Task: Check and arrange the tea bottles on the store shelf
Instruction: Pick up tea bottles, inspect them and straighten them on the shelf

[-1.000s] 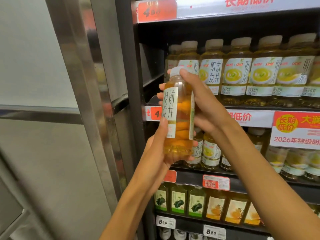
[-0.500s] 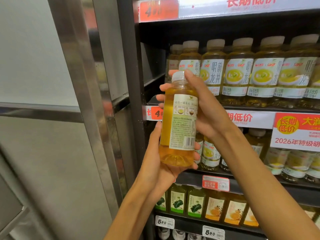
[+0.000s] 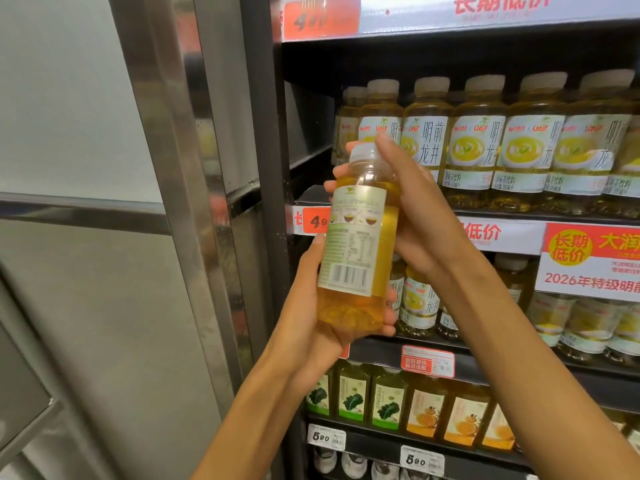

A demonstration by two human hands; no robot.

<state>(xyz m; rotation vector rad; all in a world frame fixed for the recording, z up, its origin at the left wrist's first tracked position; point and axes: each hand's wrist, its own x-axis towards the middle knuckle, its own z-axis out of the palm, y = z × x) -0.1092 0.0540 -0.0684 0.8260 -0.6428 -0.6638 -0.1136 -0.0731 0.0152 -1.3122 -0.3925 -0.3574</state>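
At the centre of the frame, a clear plastic bottle of yellow tea with a white cap (image 3: 360, 237) is held upright in front of the dark metal store shelf (image 3: 266, 202), its back label with barcode turned toward the camera. Its base is cupped from below by the left hand (image 3: 311, 323), whose fingers are curled round the lower body, while its neck and shoulder are gripped by the right hand (image 3: 415, 216), with a fingertip resting on the cap. The bottle is thus kept clear of the shelf, just in front of the red-and-white price strip (image 3: 502, 233) on the middle shelf's edge.

Behind it, in the upper right of the frame, a row of matching tea bottles with white labels (image 3: 519, 147) is seen standing with fronts outward; more of them are glimpsed on the level below, and green- and orange-labelled juice bottles (image 3: 415, 410) are lined up toward the bottom.

The step in hand is judged to be the label check, with the return to the row not yet done. Several risks may be foreseen. If the bottle is set back as it is now turned, the barcode side would face shoppers and break the row's uniform fronts. Neighbouring bottles, packed touching one another, could be knocked over if it is pushed into a tight gap. The smooth plastic could also slip if the lower grip is loosened during turning.
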